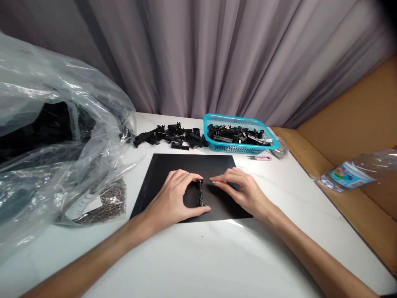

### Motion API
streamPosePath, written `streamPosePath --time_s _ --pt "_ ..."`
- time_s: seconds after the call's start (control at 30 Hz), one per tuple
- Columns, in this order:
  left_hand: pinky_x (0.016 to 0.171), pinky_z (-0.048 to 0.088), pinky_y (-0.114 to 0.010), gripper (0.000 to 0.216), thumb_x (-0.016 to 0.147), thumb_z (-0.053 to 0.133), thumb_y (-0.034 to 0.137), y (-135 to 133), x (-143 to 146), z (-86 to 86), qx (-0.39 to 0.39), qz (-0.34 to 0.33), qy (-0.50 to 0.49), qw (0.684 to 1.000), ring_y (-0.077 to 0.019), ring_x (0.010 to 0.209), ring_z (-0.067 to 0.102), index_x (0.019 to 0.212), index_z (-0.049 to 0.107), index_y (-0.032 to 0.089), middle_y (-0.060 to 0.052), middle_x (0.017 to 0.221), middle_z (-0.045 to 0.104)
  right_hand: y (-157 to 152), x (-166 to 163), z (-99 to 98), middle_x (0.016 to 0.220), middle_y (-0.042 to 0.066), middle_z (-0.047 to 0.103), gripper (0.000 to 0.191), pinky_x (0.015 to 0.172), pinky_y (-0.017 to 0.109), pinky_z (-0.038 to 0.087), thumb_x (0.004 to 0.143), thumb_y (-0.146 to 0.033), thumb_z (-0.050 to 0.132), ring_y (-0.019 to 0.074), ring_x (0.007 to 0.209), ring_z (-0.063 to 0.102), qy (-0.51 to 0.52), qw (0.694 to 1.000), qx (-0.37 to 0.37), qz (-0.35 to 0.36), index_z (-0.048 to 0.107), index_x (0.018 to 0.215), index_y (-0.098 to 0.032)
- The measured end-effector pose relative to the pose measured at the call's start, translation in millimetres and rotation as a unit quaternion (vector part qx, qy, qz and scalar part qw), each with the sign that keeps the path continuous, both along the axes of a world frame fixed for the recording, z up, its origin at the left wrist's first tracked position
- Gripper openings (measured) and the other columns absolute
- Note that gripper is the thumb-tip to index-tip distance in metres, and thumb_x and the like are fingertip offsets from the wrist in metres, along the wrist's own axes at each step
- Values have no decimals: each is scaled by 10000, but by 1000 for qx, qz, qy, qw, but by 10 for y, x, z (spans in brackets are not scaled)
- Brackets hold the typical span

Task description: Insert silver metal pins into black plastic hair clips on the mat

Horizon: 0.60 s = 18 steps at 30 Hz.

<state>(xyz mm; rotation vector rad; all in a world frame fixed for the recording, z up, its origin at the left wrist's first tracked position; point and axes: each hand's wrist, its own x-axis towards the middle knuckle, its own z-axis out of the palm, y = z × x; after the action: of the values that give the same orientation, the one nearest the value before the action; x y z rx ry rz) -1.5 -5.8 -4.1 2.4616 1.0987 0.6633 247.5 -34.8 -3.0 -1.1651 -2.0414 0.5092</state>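
My left hand [173, 196] pinches a small black plastic clip [200, 193] between thumb and forefinger, holding it lengthwise on the black mat [161, 174]. My right hand [240, 188] rests on the mat just right of the clip. Its fingertips are pressed together on a tiny pale piece that I cannot make out, close to the clip's far end.
A loose pile of black clips [170, 135] lies behind the mat. Beside it a turquoise basket [238, 147] holds more clips. Pink snips [260, 157] lie near it. A large clear plastic bag [52, 136] and small metal parts [108, 200] fill the left. A plastic bottle [356, 171] lies at right.
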Motion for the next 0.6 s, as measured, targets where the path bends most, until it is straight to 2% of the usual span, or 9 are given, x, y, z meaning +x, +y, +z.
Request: streamPosePath --time_s 0.47,0.6 --pt "971 490 -467 572 724 848 564 -19 0 29 -6 7 -19 1000 -306 1093 575 1154 660 237 -66 1126 689 26 2 -13 912 33 757 218 774 358 473 1042 -370 596 198 801 605 -26 1000 -1 -10 772 1124 -272" --pt "967 494 -468 580 711 857 565 -15 2 21 -5 8 -28 1000 -308 1094 572 1153 668 242 -67 1124 689 35 4 -34 810 29 710 238 759 352 450 1020 -434 627 191 755 599 -49 999 9 -16 772 1098 -263"
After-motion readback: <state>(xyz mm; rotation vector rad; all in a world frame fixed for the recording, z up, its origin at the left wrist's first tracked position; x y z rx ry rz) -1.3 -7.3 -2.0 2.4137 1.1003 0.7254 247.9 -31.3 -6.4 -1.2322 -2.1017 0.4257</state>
